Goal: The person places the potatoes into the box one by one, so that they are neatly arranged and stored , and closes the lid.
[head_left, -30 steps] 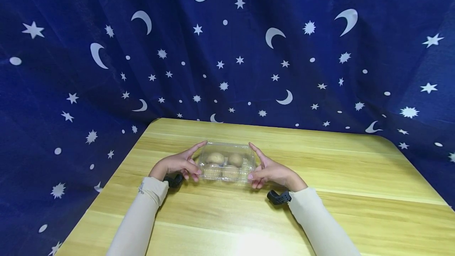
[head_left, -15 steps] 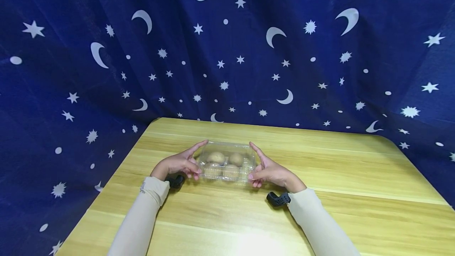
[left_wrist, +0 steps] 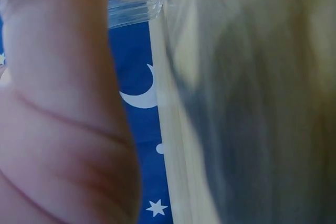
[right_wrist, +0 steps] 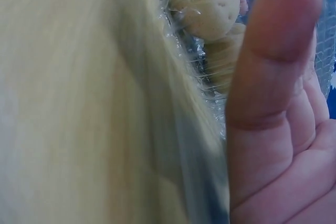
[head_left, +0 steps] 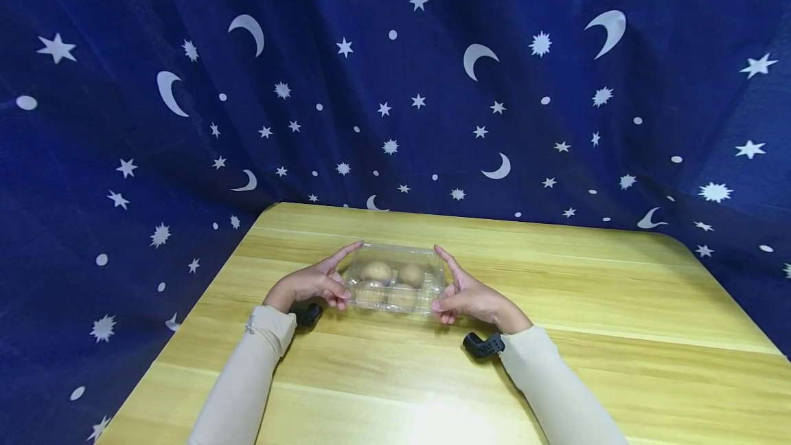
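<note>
A clear plastic clamshell box (head_left: 395, 250) lies level across the middle of the table in the head view. Inside it sit several round tan things (head_left: 376, 272) that look like small potatoes; one potato-like thing (right_wrist: 207, 3) shows dark specks close up in the right wrist view. My left hand (head_left: 314, 283) grips the box's left end, index finger at the far corner and thumb at the near corner. At the right end my right hand (head_left: 472, 299) holds it the same way. The left wrist view has mostly the thumb side of the left hand (left_wrist: 63, 103), with a bit of clear plastic (left_wrist: 135, 11) above.
The box is over a light wood-grain table (head_left: 371, 369) with a rounded far edge. A dark blue curtain (head_left: 432, 136) with white moons and stars hangs behind it and along the left side. Black bands (head_left: 484, 346) sit at both wrists, beside beige sleeves (head_left: 550, 383).
</note>
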Demonstrator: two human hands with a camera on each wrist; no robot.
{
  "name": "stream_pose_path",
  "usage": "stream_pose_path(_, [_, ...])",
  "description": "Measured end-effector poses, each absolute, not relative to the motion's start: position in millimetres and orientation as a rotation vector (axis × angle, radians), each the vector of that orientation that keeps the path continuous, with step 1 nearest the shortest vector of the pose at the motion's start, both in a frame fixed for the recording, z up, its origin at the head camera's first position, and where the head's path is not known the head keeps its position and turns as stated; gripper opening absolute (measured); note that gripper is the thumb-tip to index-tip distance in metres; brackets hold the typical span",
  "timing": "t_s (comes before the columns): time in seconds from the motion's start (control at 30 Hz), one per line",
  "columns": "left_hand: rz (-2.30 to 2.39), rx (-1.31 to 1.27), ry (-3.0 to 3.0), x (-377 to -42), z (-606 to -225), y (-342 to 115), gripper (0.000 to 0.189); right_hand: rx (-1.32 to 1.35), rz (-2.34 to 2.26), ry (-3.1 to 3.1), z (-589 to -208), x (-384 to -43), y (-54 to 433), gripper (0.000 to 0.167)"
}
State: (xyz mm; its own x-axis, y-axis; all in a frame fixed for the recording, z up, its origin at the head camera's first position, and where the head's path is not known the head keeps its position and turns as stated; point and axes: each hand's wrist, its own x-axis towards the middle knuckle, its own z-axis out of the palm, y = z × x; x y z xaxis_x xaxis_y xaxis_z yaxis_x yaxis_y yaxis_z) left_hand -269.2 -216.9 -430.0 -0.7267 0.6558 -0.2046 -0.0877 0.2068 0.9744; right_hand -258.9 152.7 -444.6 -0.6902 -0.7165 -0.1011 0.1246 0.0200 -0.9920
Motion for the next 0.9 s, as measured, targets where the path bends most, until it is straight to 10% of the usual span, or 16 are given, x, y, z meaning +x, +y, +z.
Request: stream_pose_path(0.9, [1.546, 0.533, 1.911, -265.9, -442.2, -226.7, 0.095, -0.701, -1.687, 1.871, -454.1, -253.5, 163.5, 0.117])
